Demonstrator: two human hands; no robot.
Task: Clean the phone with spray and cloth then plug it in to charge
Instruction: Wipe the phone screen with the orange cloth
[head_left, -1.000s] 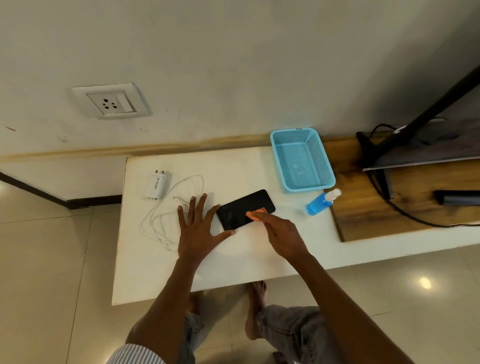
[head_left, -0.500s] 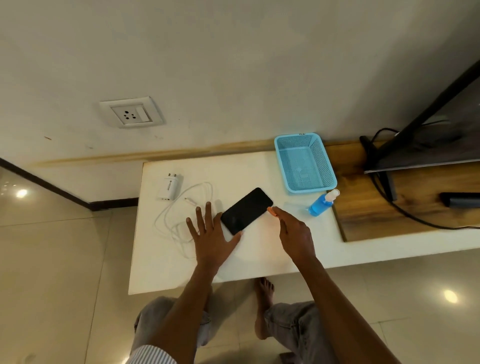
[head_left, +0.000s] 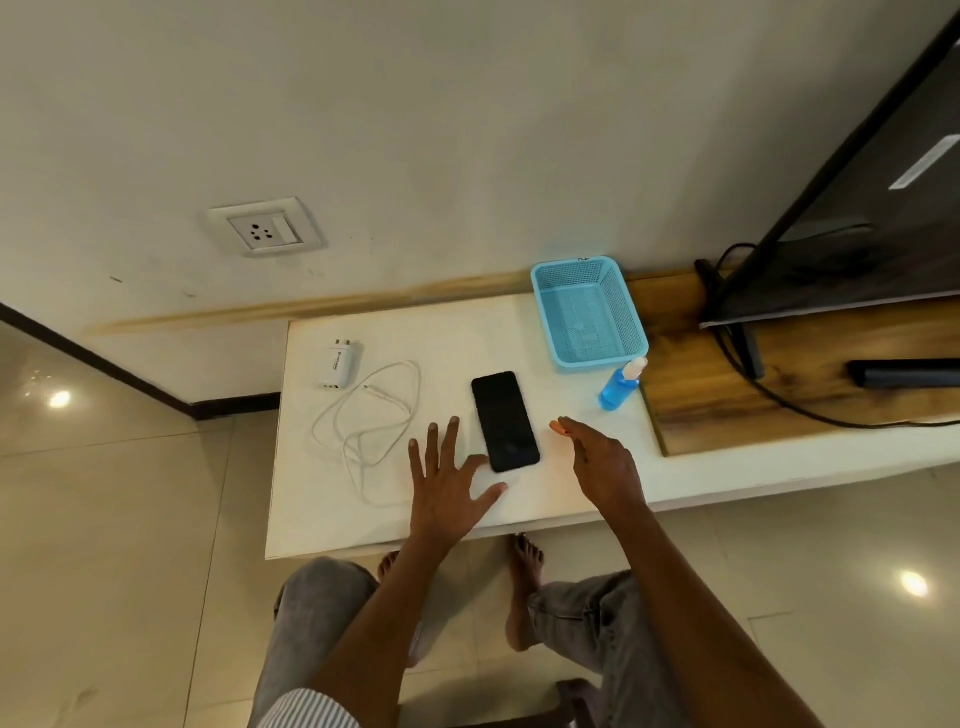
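1. The phone (head_left: 505, 421) lies flat, screen up, on the white worktop (head_left: 457, 338); every place below is given from it
2. My left grip (head_left: 448, 480) is open, fingers spread flat just left of the phone, thumb by its near corner, holding nothing. Risk: nothing pins the phone, so a wipe could slide it toward the near edge of the worktop
3. My right grip (head_left: 597, 460) hovers just right of the phone, pinching a small orange cloth (head_left: 557, 427), mostly hidden. Risk: so little cloth showing may let bare fingertips smear the glass
4. The spray bottle (head_left: 621, 384) lies on its side, right of the phone and beyond my right grip; a reach could roll it
5. The cable (head_left: 374, 415) and charger (head_left: 340, 364) lie left of the phone; the wall socket (head_left: 265, 227) is well beyond. Risk: plugging in while the port is damp
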